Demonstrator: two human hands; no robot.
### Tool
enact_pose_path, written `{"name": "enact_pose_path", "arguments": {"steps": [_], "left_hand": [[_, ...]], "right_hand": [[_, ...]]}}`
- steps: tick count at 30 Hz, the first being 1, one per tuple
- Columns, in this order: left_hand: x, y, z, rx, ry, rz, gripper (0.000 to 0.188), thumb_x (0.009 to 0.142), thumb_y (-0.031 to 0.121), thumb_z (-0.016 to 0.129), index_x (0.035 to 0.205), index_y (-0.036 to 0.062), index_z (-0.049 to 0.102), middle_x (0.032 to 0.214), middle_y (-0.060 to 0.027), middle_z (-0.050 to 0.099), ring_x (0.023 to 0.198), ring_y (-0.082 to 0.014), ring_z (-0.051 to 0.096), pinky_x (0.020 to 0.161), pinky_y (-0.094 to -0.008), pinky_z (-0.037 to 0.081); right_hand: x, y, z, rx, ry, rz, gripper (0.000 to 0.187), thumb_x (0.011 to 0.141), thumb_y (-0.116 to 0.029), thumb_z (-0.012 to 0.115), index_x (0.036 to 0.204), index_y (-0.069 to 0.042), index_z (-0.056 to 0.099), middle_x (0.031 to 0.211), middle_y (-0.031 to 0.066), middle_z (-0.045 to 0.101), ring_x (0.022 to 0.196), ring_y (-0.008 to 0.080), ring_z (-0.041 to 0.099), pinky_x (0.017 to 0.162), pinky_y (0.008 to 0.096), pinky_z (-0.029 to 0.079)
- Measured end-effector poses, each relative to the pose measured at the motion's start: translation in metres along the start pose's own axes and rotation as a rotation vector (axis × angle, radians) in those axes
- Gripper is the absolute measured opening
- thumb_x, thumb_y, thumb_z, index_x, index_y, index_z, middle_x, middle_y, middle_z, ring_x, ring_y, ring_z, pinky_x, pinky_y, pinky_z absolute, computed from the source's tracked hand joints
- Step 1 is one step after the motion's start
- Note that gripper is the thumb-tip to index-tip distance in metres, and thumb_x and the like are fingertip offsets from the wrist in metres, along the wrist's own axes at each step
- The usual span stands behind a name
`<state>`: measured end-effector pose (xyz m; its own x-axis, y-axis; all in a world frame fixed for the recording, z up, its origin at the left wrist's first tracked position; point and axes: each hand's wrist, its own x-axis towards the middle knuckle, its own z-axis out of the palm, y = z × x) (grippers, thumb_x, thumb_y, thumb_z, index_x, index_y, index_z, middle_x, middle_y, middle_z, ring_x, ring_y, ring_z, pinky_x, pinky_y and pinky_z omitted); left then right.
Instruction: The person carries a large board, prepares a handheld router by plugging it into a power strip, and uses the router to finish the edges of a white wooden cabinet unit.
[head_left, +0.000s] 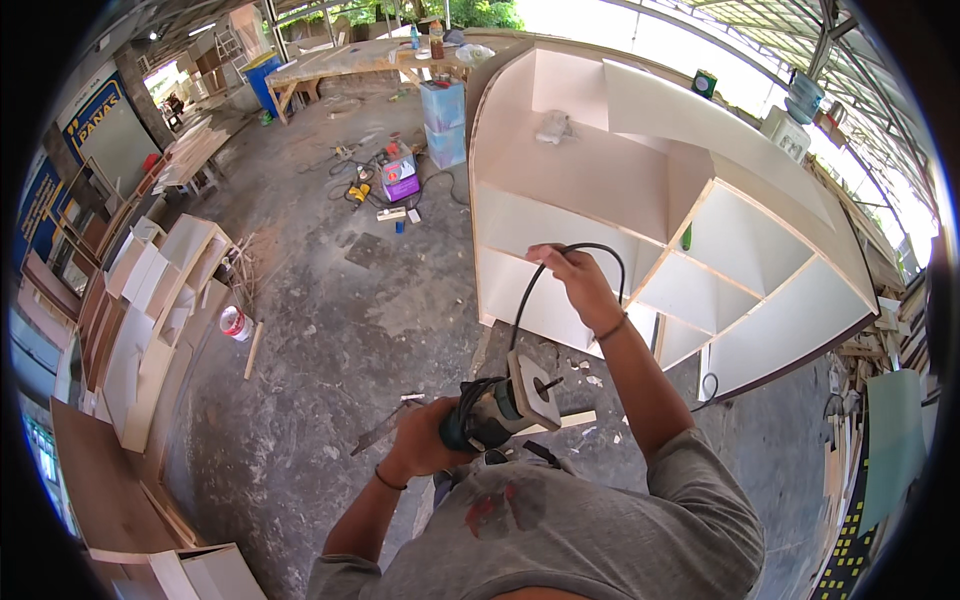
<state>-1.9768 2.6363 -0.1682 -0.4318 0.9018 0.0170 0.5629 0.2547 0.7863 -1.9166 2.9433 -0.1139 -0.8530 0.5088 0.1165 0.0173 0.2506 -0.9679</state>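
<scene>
My left hand (420,438) is closed round a green trim router (483,420), held low in front of my shirt. The router is tipped sideways, so its pale flat base plate (537,390) and a dark bit face to the right. My right hand (580,285) is raised ahead, its fingers closed on the black power cord (522,300). The cord arches over that hand, and one side drops towards the router. Behind my right hand stands a large white cabinet carcass (625,185) with several open compartments and bare wooden edges.
A smaller wooden shelf unit (180,265) and a white-and-red bucket (235,323) stand at the left. Tools and a purple box (400,180) lie on the concrete floor ahead. A workbench (350,62) is at the back. Wood strips (838,470) are piled along the right.
</scene>
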Motion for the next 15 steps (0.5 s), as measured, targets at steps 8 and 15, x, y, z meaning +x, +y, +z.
{"name": "enact_pose_path", "arguments": {"steps": [8,15], "left_hand": [[-0.014,-0.02,-0.002,-0.33,0.478,-0.196,0.057,0.059,0.024,0.084,0.106,0.0004,0.06,0.095,-0.0139,0.068,0.088,-0.0201,0.066,0.078,-0.0326,0.05],[-0.019,-0.017,-0.039,0.292,0.285,-0.318,0.062,0.055,0.033,0.08,0.109,0.0101,0.061,0.095,-0.0138,0.066,0.089,-0.0335,0.063,0.078,-0.0392,0.05]], "right_hand": [[-0.099,0.108,-0.045,0.998,0.403,-0.039,0.021,0.095,-0.027,0.049,0.08,-0.012,0.049,0.072,0.0004,0.051,0.069,0.0143,0.05,0.069,0.0304,0.043],[-0.098,-0.029,-0.059,0.925,0.06,-0.292,0.028,0.099,-0.035,0.039,0.108,-0.011,0.051,0.108,0.0129,0.063,0.108,0.0309,0.059,0.087,0.044,0.05]]}}
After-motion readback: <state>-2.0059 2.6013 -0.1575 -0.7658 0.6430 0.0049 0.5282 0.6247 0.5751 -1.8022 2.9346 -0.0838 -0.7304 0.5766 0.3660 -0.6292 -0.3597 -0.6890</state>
